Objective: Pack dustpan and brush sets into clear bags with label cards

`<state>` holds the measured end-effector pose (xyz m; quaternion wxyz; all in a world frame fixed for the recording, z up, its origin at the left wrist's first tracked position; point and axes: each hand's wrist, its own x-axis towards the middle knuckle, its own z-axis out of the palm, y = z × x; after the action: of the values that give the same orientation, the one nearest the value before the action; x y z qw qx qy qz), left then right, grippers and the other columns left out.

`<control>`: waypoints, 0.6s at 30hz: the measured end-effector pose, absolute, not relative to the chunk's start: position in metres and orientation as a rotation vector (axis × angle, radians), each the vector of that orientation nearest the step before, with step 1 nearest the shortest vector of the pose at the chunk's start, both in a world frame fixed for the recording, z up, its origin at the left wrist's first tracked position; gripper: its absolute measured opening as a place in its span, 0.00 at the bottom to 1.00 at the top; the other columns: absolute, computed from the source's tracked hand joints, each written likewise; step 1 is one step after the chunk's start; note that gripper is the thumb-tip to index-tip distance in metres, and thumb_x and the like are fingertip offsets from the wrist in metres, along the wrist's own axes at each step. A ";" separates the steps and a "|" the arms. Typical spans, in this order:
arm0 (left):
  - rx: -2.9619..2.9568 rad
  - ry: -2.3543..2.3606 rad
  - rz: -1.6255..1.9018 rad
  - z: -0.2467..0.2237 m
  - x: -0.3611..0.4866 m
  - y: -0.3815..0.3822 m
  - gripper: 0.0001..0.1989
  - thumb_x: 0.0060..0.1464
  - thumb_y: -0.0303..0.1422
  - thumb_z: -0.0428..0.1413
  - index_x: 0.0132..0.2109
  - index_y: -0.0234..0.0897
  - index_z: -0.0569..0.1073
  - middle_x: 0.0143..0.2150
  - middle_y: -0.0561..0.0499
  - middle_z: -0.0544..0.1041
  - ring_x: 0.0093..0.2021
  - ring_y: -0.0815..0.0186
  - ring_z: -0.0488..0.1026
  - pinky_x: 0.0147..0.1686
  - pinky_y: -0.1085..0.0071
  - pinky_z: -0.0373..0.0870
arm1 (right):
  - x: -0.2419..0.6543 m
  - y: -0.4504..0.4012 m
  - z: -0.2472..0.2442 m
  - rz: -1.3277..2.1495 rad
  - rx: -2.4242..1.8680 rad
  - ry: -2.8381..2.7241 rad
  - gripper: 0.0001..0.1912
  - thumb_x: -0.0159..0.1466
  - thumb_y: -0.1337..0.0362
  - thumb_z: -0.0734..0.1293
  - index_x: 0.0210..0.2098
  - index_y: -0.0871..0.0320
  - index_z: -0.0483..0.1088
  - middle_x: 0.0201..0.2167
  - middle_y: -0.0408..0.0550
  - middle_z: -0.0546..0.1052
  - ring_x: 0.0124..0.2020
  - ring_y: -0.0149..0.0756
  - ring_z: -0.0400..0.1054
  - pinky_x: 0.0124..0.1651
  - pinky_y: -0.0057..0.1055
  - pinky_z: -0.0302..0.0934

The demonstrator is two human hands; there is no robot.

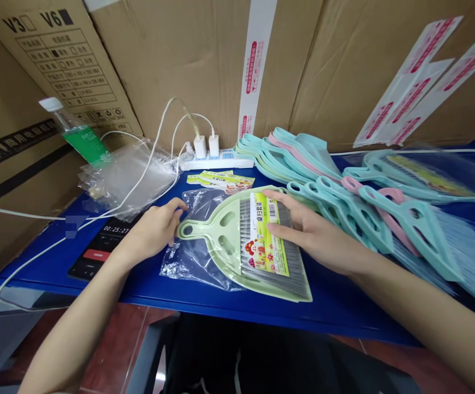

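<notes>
A light green dustpan lies on the table with its handle toward my left hand. Nested on it is a hand brush with grey bristles, and a yellow-green label card lies across them. My right hand grips the set at its far right side, thumb and forefinger over the card. A clear plastic bag spreads around the handle end; whether the handle is inside it I cannot tell. My left hand has curled fingers at the bag's edge, beside the handle tip.
Blue, green and pink dustpans and brushes pile up at right, near a bagged set. Behind are label cards and a power strip. Left are clear bags, a bottle, a phone and white cables.
</notes>
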<state>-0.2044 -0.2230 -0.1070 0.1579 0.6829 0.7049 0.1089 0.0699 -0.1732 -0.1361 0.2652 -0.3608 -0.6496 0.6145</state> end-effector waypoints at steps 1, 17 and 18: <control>1.957 1.995 0.316 -0.108 -0.205 -0.223 0.19 0.60 0.36 0.38 0.51 0.37 0.67 0.16 0.59 0.70 0.20 0.63 0.74 0.30 0.69 0.68 | 0.070 -0.173 -0.136 1.659 -0.975 -1.752 0.40 0.59 0.54 0.67 0.67 0.52 0.50 0.59 0.53 0.71 0.52 0.46 0.72 0.53 0.45 0.71; 2.092 2.084 0.113 -0.110 -0.209 -0.221 0.14 0.57 0.30 0.48 0.50 0.40 0.69 0.34 0.53 0.78 0.28 0.65 0.74 0.32 0.71 0.67 | 0.075 -0.162 -0.140 1.776 -0.901 -1.818 0.40 0.63 0.59 0.66 0.69 0.52 0.45 0.61 0.54 0.69 0.59 0.45 0.66 0.59 0.45 0.66; 2.086 2.106 0.110 -0.109 -0.209 -0.221 0.14 0.57 0.30 0.48 0.50 0.40 0.68 0.34 0.53 0.78 0.29 0.65 0.74 0.32 0.70 0.66 | 0.075 -0.161 -0.139 1.784 -0.884 -1.824 0.41 0.62 0.58 0.66 0.70 0.52 0.44 0.61 0.54 0.69 0.59 0.45 0.66 0.59 0.45 0.66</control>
<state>-0.2094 -0.2212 -0.1094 0.0876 0.7006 0.7072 0.0368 0.0754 -0.1615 -0.1394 0.2188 -0.3194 -0.6592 0.6446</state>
